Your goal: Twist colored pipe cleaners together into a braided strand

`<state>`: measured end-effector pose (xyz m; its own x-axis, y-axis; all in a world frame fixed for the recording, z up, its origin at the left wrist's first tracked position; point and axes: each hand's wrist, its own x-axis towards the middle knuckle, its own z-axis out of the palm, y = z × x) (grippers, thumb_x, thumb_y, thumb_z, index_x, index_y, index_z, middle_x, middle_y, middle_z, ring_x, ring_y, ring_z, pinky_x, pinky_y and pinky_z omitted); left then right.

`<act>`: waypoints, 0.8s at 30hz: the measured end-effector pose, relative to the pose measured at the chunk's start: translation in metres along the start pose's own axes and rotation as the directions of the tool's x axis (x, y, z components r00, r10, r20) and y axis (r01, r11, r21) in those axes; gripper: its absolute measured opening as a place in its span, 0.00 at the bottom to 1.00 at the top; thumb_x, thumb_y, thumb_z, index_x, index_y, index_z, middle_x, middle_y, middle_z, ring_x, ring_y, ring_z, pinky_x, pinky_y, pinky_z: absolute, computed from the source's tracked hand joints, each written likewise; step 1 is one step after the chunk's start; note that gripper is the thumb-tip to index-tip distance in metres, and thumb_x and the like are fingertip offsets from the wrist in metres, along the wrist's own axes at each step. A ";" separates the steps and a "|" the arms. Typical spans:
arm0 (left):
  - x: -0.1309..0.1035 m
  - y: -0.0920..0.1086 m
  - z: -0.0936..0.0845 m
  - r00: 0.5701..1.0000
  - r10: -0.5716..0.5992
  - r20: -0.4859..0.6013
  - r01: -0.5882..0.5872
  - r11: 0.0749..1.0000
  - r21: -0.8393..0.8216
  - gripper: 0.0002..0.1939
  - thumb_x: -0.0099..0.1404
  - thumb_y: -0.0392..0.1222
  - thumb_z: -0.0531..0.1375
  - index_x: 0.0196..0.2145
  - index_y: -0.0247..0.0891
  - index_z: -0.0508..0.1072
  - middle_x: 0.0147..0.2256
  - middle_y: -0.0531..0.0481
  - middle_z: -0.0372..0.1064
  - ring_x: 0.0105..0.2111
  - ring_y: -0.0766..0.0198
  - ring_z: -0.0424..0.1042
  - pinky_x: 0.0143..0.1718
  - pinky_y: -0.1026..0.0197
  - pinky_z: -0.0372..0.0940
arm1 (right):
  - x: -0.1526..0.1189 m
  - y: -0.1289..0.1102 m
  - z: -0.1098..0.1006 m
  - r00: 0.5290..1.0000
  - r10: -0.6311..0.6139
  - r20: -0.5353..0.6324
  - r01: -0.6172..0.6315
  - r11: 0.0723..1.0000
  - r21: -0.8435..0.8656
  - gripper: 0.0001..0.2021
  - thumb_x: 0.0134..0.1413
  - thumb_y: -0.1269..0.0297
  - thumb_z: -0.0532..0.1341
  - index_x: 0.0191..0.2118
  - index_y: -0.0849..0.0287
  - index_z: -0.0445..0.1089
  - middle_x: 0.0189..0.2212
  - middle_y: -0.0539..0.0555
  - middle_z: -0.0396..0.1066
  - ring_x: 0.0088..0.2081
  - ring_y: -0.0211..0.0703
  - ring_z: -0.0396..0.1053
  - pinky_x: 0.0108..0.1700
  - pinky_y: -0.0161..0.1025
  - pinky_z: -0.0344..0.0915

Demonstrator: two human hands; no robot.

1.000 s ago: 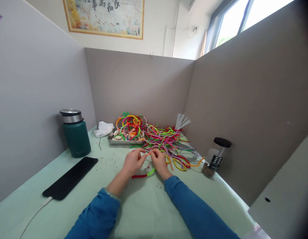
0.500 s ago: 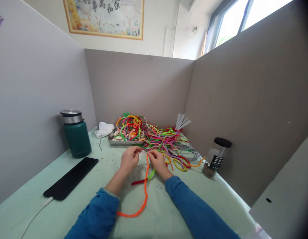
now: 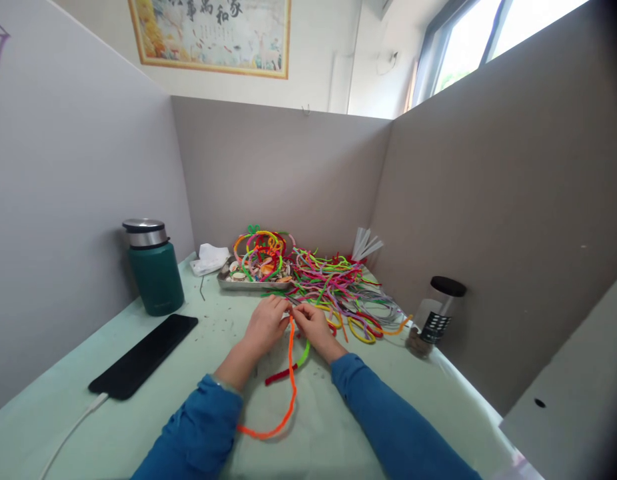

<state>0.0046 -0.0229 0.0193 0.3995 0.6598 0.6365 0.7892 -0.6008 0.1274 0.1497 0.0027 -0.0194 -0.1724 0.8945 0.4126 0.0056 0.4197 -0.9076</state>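
Toward the table's (image 3: 328, 443) near edge droops an orange fuzzy stem (image 3: 294, 383), its top pinched by the left hand (image 3: 265, 325) and right hand (image 3: 314, 325), probably for fine control; the tangled heap (image 3: 333, 273) lies toward the far edge, likely for easy reach.

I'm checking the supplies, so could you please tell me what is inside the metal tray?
The tray holds colourful fuzzy loops over small flat pieces; whatever lies beneath is hidden.

Green-covered table (image 3: 333, 440), bottle (image 3: 156, 279), phone (image 3: 143, 357), metal tray (image 3: 253, 286)
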 end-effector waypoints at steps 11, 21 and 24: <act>-0.001 -0.008 0.005 0.996 -0.086 -0.017 0.076 0.944 -0.320 0.08 0.59 0.39 0.53 0.31 0.36 0.71 0.30 0.47 0.67 0.32 0.63 0.65 0.35 0.61 0.60 | -0.002 -0.004 -0.002 1.000 -0.012 0.016 0.013 0.999 -0.040 0.12 0.50 0.58 0.56 0.23 0.60 0.62 0.15 0.45 0.55 0.18 0.32 0.51 0.20 0.30 0.51; 0.004 -0.015 0.014 0.955 -0.291 0.058 0.288 0.858 -0.426 0.07 0.54 0.40 0.57 0.25 0.36 0.74 0.25 0.50 0.69 0.26 0.66 0.65 0.30 0.65 0.57 | -0.003 0.001 -0.003 1.000 0.006 0.019 -0.004 0.994 -0.106 0.16 0.53 0.55 0.52 0.21 0.60 0.60 0.15 0.47 0.56 0.17 0.32 0.53 0.18 0.30 0.52; 0.004 -0.016 0.016 0.929 -0.349 0.119 0.365 0.826 -0.430 0.08 0.53 0.42 0.57 0.24 0.35 0.73 0.21 0.52 0.67 0.24 0.67 0.63 0.27 0.67 0.56 | -0.004 0.000 -0.002 1.000 0.023 0.020 -0.021 0.996 -0.082 0.14 0.53 0.56 0.52 0.24 0.59 0.61 0.17 0.46 0.57 0.17 0.32 0.53 0.18 0.30 0.52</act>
<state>0.0013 -0.0031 0.0078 0.1515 0.8768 0.4563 0.5968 -0.4491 0.6649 0.1527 -0.0001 -0.0210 -0.1919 0.9005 0.3903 0.0899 0.4121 -0.9067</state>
